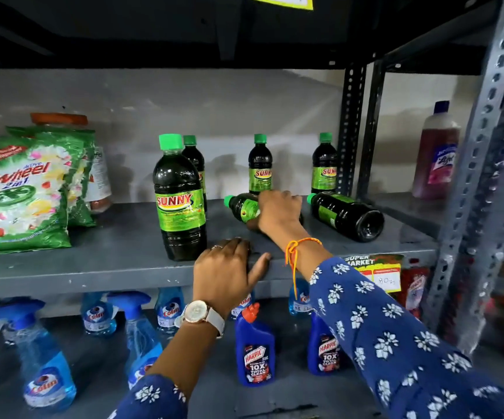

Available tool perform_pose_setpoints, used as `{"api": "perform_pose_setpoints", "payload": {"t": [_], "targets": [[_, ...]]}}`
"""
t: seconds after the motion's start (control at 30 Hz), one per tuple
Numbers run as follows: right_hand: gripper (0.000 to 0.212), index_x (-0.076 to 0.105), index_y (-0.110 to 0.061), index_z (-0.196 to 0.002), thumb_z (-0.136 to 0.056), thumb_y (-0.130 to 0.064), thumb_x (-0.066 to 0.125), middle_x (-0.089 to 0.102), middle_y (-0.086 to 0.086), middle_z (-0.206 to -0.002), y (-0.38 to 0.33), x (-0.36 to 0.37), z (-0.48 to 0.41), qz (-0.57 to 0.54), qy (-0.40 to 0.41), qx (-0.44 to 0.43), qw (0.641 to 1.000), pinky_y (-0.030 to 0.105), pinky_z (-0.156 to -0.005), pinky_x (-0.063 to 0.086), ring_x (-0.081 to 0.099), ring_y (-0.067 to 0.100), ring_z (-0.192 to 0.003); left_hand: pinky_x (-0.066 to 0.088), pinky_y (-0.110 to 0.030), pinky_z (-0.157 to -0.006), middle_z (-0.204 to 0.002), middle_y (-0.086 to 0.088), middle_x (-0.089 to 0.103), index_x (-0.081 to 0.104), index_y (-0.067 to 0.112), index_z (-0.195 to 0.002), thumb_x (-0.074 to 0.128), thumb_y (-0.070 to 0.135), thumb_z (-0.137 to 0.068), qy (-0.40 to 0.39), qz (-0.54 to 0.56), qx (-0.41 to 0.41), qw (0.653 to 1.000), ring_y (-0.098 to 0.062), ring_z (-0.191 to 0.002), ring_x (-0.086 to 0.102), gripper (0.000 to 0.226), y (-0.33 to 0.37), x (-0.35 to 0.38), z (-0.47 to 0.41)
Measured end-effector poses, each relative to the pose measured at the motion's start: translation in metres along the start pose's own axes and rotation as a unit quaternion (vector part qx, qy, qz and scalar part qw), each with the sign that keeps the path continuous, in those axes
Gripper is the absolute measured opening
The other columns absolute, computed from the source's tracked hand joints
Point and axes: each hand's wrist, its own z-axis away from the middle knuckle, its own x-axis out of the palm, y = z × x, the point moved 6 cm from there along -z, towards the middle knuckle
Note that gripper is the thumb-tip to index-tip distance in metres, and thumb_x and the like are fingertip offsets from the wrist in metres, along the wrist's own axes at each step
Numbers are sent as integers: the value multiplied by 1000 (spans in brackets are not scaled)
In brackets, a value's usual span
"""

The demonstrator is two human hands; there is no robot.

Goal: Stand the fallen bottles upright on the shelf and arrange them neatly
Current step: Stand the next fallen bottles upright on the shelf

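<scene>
On the grey shelf (108,255) stand several dark Sunny bottles with green caps: a large one at the front (179,201), one right behind it (194,158), one at the back middle (260,164) and one at the back right (324,164). Two bottles lie on their sides with caps pointing left. My right hand (279,211) is closed over the middle fallen bottle (243,207). The other fallen bottle (347,216) lies free to the right. My left hand (225,270) rests on the shelf's front edge, holding nothing.
Green Wheel detergent bags (27,189) stand at the shelf's left. A pink Lizol bottle (436,152) stands in the neighbouring bay beyond the metal upright (350,128). The lower shelf holds blue Colin sprays (42,358) and Harpic bottles (255,349). A price tag (377,272) hangs on the edge.
</scene>
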Motion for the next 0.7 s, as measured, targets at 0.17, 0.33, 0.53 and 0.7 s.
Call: {"api": "perform_pose_setpoints", "payload": {"t": [0.17, 0.33, 0.53, 0.7], "targets": [[40, 64, -18, -95, -64, -40, 73, 70, 9, -90, 33, -9, 0, -381, 102, 37, 918, 31, -69, 46, 64, 29, -87, 46, -30, -52, -75, -4, 71, 68, 15, -79, 39, 53, -88, -1, 2, -8, 1000, -26, -64, 65, 49, 0, 1, 0], [11, 60, -27, -77, -69, -26, 67, 68, -3, -82, 45, 8, 4, -559, 81, 30, 825, 41, -80, 54, 65, 19, -82, 47, -30, -54, -74, -4, 70, 68, 14, -78, 40, 53, -88, 8, 3, -4, 1000, -24, -65, 65, 49, 1, 0, 0], [35, 58, -24, -93, -61, -32, 69, 68, -3, -91, 47, 20, 5, -605, 14, 48, 795, 32, -81, 50, 63, 18, -91, 48, -30, -56, -80, -4, 73, 69, 14, -81, 39, 54, -88, 7, -6, -7, 1000, -23, -69, 67, 51, 0, 0, 1], [85, 42, -10, -107, -45, -48, 85, 55, 7, -107, 46, 20, 10, -474, 20, 53, 879, 28, -79, 48, 55, 17, -98, 49, -30, -57, -82, -5, 73, 70, 13, -82, 38, 54, -88, 1, 1, -8, 1000, -24, -71, 68, 52, 1, 2, 1]]}}
